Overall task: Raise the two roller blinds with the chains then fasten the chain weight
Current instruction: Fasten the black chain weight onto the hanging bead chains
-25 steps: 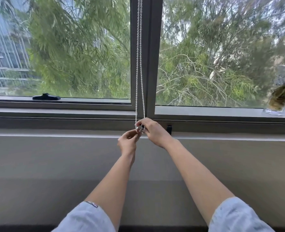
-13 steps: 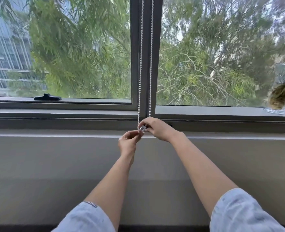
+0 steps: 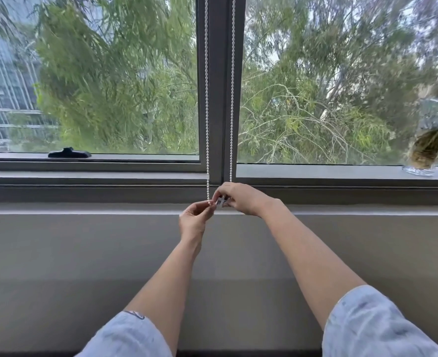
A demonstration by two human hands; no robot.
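A white bead chain (image 3: 207, 99) hangs in two strands in front of the dark window mullion (image 3: 219, 86). Its left strand runs down to my left hand (image 3: 196, 217), which pinches the chain's lower end. The right strand drops behind my right hand (image 3: 241, 198), which holds a small grey chain weight (image 3: 221, 201) at the sill level. Both hands meet just below the mullion, fingertips almost touching. The blinds themselves are out of view above the frame.
A grey window sill ledge (image 3: 84, 210) runs across, with a plain wall below. A black window handle (image 3: 68, 153) lies on the left frame. A glass vase with a brown plant (image 3: 425, 155) stands at the far right on the sill.
The two chain strands have spread apart, the right one shifting rightward. My right hand has moved slightly right and up with the weight; my left hand stays put.
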